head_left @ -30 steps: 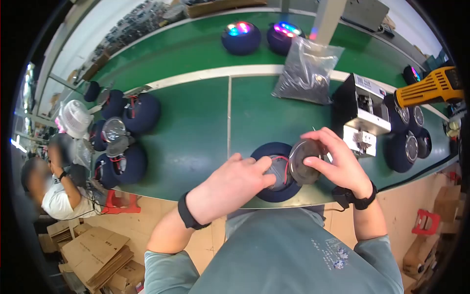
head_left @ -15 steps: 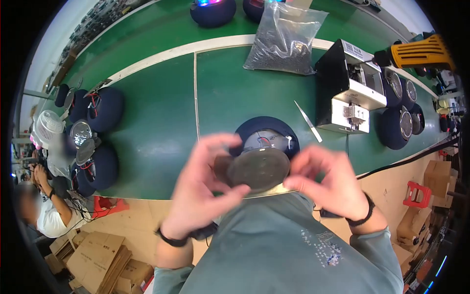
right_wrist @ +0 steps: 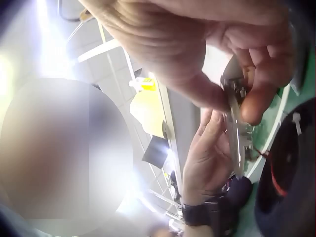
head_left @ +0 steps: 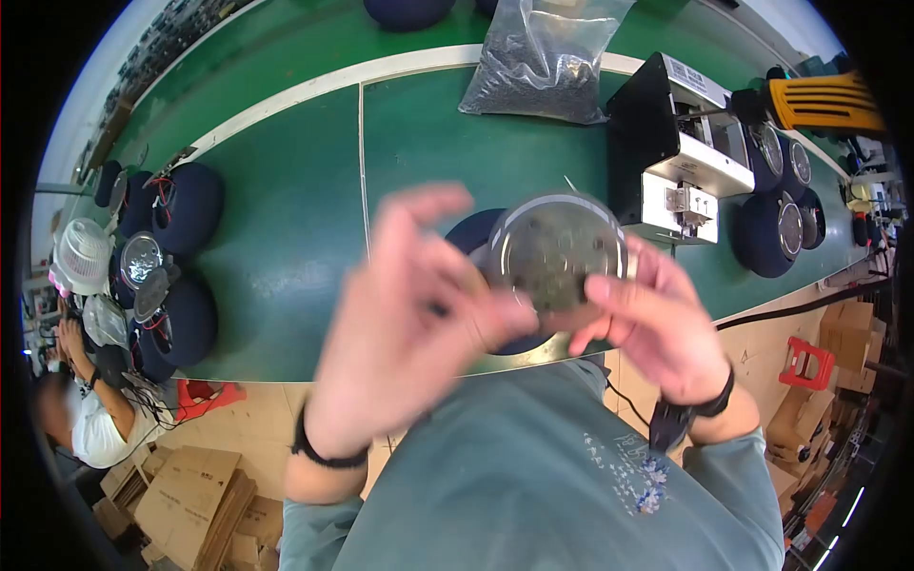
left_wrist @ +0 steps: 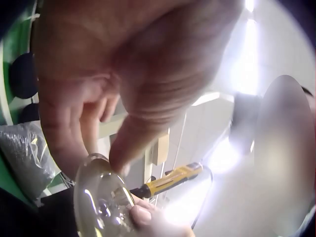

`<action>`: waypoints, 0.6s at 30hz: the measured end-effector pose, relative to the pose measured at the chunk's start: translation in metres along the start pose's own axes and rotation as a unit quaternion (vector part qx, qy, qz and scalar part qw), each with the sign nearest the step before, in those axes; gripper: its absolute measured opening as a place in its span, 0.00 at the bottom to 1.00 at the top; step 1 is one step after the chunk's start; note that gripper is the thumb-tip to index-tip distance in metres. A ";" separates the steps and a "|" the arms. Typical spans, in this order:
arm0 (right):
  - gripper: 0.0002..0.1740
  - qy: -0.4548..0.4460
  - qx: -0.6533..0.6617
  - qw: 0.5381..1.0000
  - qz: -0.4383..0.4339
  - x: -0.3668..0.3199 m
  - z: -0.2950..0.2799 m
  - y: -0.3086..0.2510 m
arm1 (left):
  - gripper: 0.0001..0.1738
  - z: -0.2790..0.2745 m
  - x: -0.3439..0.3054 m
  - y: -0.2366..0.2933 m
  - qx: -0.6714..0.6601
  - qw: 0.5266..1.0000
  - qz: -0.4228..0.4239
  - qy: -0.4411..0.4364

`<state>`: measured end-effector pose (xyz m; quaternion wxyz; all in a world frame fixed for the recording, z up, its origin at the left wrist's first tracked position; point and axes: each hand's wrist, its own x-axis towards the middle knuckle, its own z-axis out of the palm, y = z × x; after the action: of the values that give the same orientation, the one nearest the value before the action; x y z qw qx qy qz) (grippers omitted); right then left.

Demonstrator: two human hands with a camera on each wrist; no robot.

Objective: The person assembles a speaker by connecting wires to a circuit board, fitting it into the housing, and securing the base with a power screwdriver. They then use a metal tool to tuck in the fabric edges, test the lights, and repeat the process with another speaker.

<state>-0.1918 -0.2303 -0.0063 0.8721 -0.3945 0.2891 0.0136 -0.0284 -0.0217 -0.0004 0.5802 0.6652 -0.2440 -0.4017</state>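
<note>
A round, clear-faced disc [head_left: 557, 252] with a shiny rim is held up over a dark blue round housing [head_left: 466, 231], largely hidden behind it. My right hand [head_left: 666, 319] pinches the disc at its right edge, thumb on the clear face. In the right wrist view the disc [right_wrist: 236, 131] appears edge-on, with small parts on its back, between thumb and fingers. My left hand [head_left: 395, 314] is blurred and spread at the disc's left side, its thumb overlapping the lower left face. Red wire [right_wrist: 277, 180] shows inside the housing in the right wrist view.
A plastic bag of dark small pieces [head_left: 543, 81] lies at the back. A black-and-silver machine [head_left: 681, 157] stands right, beside a yellow-handled tool [head_left: 824, 102]. More blue housings [head_left: 188, 319] line the left and right. The bench's front edge [head_left: 257, 381] runs close to the body.
The disc has come off to one side of the housing and now tilts up over it, its clear face towards the head camera. My left hand has left the housing's inside for the disc's edge.
</note>
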 end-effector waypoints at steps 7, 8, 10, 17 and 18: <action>0.50 -0.006 -0.429 0.902 -0.044 -0.026 -0.008 0.011 | 0.39 -0.006 0.003 -0.010 -0.120 0.985 -0.088 -0.088; 0.54 -0.004 -0.542 0.811 -0.223 -0.021 0.000 0.008 | 0.36 -0.011 0.012 -0.003 -0.076 0.985 -0.085 -0.132; 0.60 -0.077 -0.629 0.674 -0.379 -0.011 0.015 -0.004 | 0.32 -0.015 0.028 0.003 -0.014 0.978 -0.051 -0.201; 0.57 -0.095 -0.670 0.634 -0.373 0.003 0.012 -0.007 | 0.29 -0.010 0.020 -0.008 -0.129 0.984 -0.064 -0.107; 0.56 -0.104 -0.671 0.639 -0.361 0.004 0.008 -0.009 | 0.29 -0.007 0.010 -0.012 -0.132 0.983 -0.066 -0.105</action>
<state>-0.1817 -0.2319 0.0022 0.3280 -0.9402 -0.0575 -0.0715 -0.0189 -0.0232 -0.0140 0.6060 0.5518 -0.2040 -0.5355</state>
